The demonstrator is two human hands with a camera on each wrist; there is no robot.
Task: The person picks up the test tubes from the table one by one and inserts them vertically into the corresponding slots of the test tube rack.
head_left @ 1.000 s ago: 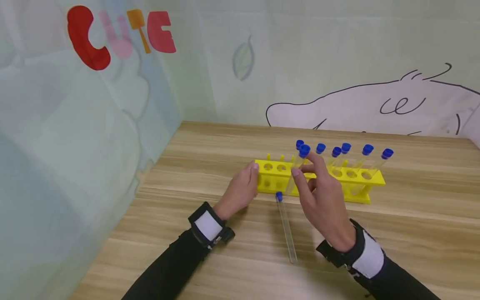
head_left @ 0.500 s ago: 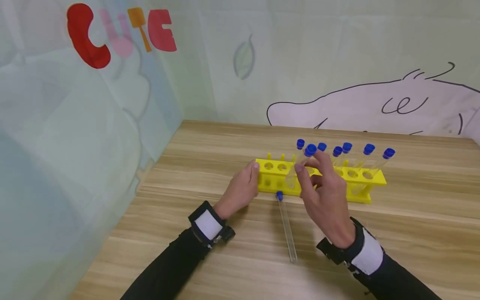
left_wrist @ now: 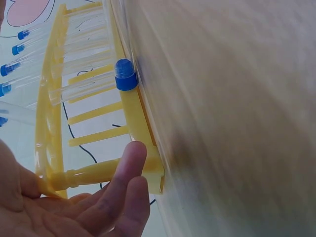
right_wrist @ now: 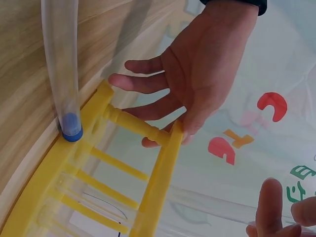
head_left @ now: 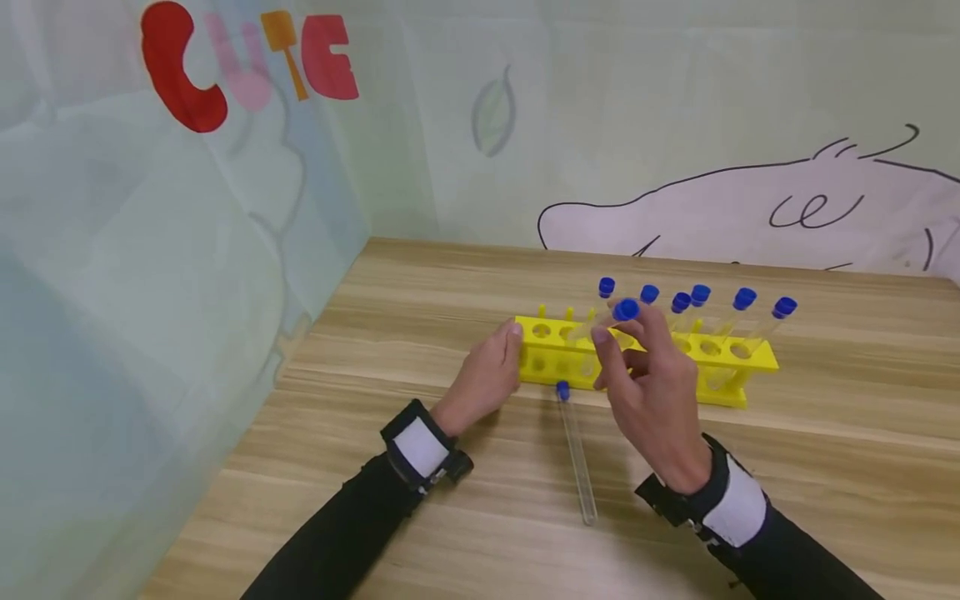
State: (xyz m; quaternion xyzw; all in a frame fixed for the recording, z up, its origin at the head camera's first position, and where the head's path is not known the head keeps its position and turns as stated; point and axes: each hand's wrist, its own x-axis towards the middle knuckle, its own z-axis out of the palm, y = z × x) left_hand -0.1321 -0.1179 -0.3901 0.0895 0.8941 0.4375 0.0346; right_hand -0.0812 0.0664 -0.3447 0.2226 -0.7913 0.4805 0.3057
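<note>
A yellow test tube rack (head_left: 543, 350) stands on the table, its left end gripped by my left hand (head_left: 487, 371). In the left wrist view, the thumb lies at the top plate and the fingers reach around the end post. My right hand (head_left: 656, 392) pinches a clear test tube (head_left: 588, 331) near its blue cap (head_left: 626, 310). This tube leans far over, cap to the right, its lower end overlapping the rack's top plate near the left holes. Another capped test tube (head_left: 577, 458) lies on the table in front, its cap against the rack's base.
Several blue-capped tubes (head_left: 744, 300) stand tilted in the middle and right holes of the rack. The wooden table (head_left: 450, 275) meets a printed backdrop (head_left: 420, 125) behind and to the left. A leftmost standing tube (head_left: 607, 287) is close to the right fingers.
My right hand has tipped its tube from nearly upright in front of the rack to a flatter slant, raising the lower end to the top plate. My left hand stays at the rack's end.
</note>
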